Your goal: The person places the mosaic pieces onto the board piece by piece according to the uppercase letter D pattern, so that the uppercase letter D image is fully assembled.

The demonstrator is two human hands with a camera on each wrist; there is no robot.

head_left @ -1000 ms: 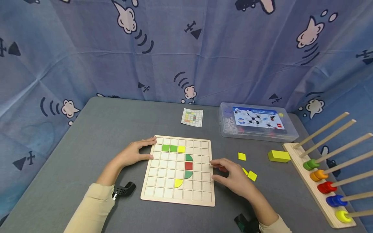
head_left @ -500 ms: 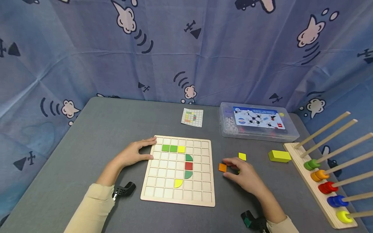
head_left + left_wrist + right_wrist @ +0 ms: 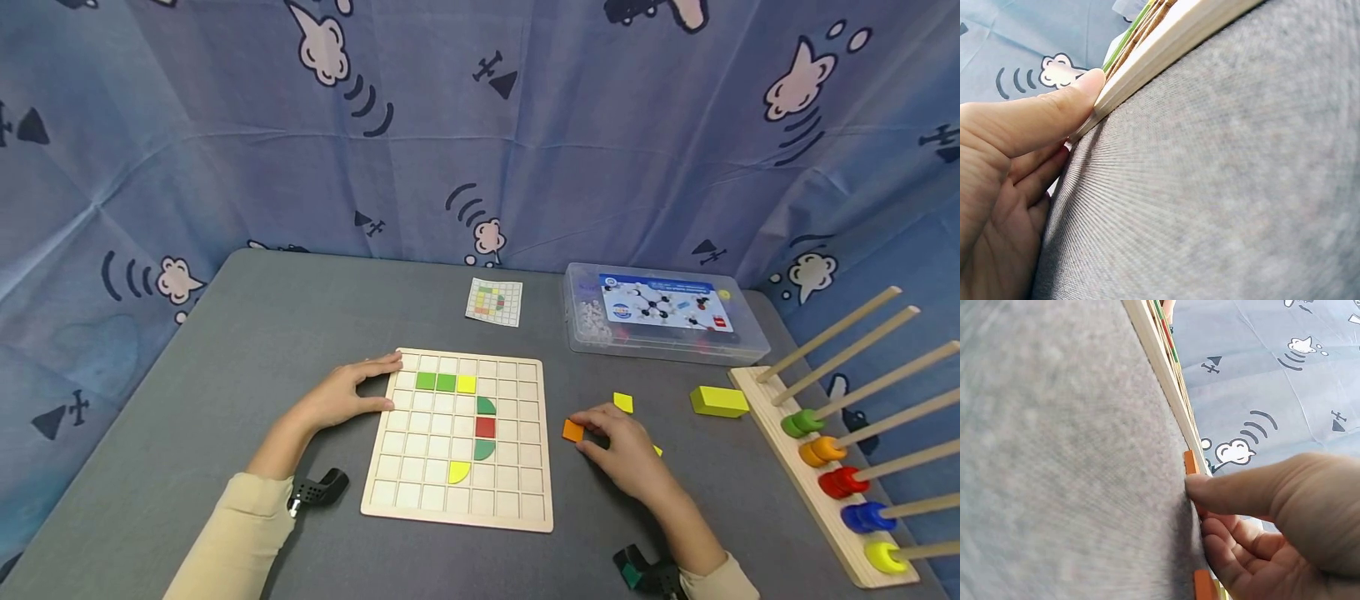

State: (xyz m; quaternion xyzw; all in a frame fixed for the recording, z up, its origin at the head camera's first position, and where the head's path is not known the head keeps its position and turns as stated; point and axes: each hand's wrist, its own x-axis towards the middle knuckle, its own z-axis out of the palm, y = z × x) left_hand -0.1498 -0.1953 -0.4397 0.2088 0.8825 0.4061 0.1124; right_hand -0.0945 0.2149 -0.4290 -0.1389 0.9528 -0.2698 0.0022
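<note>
Orange square tile [image 3: 572,430] lies pinched by the right hand [image 3: 624,447], grey tabletop [image 3: 562,387] parting it from the three-o'clock edge of the pale wooden grid board [image 3: 441,423]; left hand [image 3: 341,396], fingers relaxed, touches its ten-o'clock edge.

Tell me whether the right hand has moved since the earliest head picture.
Yes. Against the wooden grid board in the head view, the right hand has shifted rightward, away from the board's right edge.

A narrow strip of table [image 3: 588,521] separated the grid board [image 3: 507,480] from the orange square [image 3: 572,431] at the right hand [image 3: 620,444]. Farther right, the yellow block [image 3: 717,402] and pegged rack [image 3: 768,417] obstructed passage; behind the board, open room reached the card [image 3: 493,302] and the plastic box [image 3: 660,349].
</note>
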